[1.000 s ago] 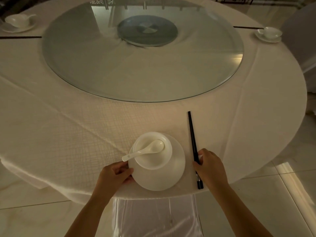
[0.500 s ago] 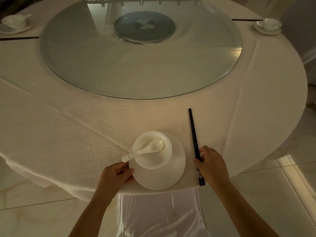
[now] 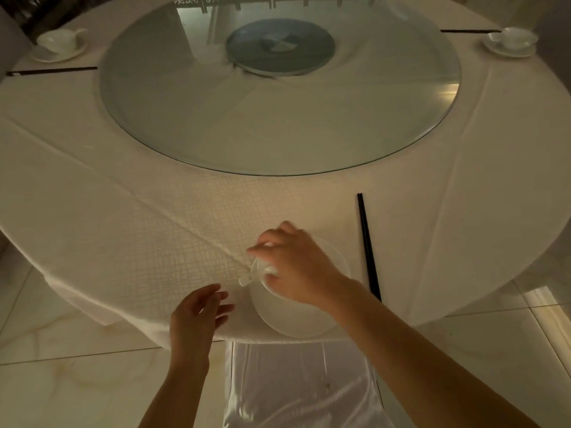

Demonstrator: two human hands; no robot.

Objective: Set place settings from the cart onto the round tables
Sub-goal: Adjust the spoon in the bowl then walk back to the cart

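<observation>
The right hand reaches across a white bowl, pinching the handle of a white ceramic spoon; the view is blurred here. The left hand hovers with fingers relaxed, holding nothing, just left of the white plate under the bowl. A pair of black chopsticks lies right of the plate on the white tablecloth. Beyond sits a glass turntable.

text: none readable; marks reflected in glass turntable: illegible
</observation>
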